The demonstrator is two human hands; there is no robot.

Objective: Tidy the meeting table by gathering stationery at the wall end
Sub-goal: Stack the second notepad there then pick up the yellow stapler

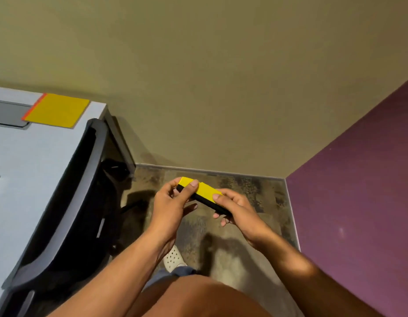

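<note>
A long yellow and black block (204, 193), perhaps a stapler or eraser, hangs over the floor between both hands. My left hand (171, 197) grips its far end with the thumb on the yellow top. My right hand (235, 208) grips the near end, fingers curled beneath it. A yellow pad with an orange edge (57, 109) lies flat on the grey meeting table (26, 161) at the end by the wall, far left of my hands.
A black and grey office chair (68, 209) stands tucked against the table's right side. The beige wall (198, 88) is ahead and a purple wall (358, 191) is at the right. Mottled floor lies below my hands, with my white shoe (174, 258) on it.
</note>
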